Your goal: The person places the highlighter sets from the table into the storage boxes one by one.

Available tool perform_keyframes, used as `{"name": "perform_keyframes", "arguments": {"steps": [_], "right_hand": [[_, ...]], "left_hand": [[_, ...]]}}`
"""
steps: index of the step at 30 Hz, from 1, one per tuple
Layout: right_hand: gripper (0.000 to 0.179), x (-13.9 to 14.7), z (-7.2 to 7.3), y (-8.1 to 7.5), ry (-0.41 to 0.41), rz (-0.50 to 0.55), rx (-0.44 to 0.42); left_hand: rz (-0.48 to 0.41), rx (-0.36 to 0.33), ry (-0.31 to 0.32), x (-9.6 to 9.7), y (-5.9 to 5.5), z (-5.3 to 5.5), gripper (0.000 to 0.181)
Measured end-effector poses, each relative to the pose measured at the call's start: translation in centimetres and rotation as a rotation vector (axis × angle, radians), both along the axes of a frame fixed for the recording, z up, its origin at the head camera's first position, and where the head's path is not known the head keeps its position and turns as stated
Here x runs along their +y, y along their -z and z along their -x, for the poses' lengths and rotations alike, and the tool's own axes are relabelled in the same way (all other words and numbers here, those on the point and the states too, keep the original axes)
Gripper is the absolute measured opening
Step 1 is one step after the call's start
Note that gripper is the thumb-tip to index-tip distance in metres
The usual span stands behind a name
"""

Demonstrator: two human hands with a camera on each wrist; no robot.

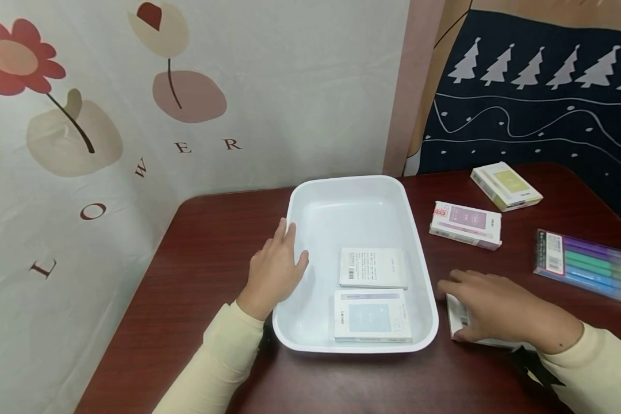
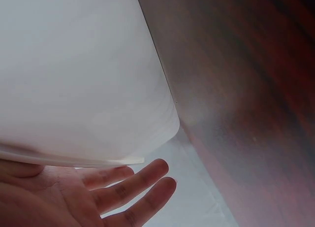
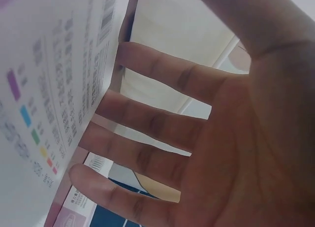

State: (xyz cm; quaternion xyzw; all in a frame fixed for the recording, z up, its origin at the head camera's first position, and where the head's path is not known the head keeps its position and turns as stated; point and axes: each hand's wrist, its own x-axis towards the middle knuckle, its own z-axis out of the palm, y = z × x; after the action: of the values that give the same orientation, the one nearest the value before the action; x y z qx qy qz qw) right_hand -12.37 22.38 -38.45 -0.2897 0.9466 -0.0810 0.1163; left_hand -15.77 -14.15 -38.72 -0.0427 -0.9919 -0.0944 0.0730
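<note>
My left hand (image 1: 275, 269) lies over the left rim of a white plastic tray (image 1: 315, 215), fingers mostly straight. In the left wrist view its fingers (image 2: 123, 192) spread along the tray's rim. Right of the tray, my right hand (image 1: 502, 305) spans a flat white box (image 1: 457, 315) on the table, fingers at its far edge and thumb at the near side. The right wrist view shows printed text and small colour marks on that box (image 3: 54, 99), with fingertips along its edge. Inside the tray lie a white box with a barcode (image 1: 374, 268) and a white box with a blue panel (image 1: 371, 316).
Beyond my right hand lie a white box with a purple panel (image 1: 468, 224) and another with a yellow-green panel (image 1: 507, 185). A clear pack of coloured pens (image 1: 592, 265) sits at the far right. A patterned cloth (image 1: 290, 98) hangs behind the dark red table (image 1: 212, 247).
</note>
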Motion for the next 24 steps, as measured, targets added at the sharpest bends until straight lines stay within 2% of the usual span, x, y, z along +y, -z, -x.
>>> {"name": "perform_keyframes", "arguments": {"steps": [8,13,24], "right_hand": [[0.069,-0.02,0.53,-0.06,0.014,0.022,-0.001],[0.063,-0.01,0.69,0.06,0.021,0.070,0.013],[0.065,0.55,0.90,0.09,0.035,0.111,-0.044]], "left_hand": [[0.002,0.008,0.006,-0.02,-0.06,0.04,0.064],[0.008,0.003,0.002,0.01,-0.03,0.04,0.064],[0.014,0.010,0.000,0.06,0.11,-0.07,0.065]]}}
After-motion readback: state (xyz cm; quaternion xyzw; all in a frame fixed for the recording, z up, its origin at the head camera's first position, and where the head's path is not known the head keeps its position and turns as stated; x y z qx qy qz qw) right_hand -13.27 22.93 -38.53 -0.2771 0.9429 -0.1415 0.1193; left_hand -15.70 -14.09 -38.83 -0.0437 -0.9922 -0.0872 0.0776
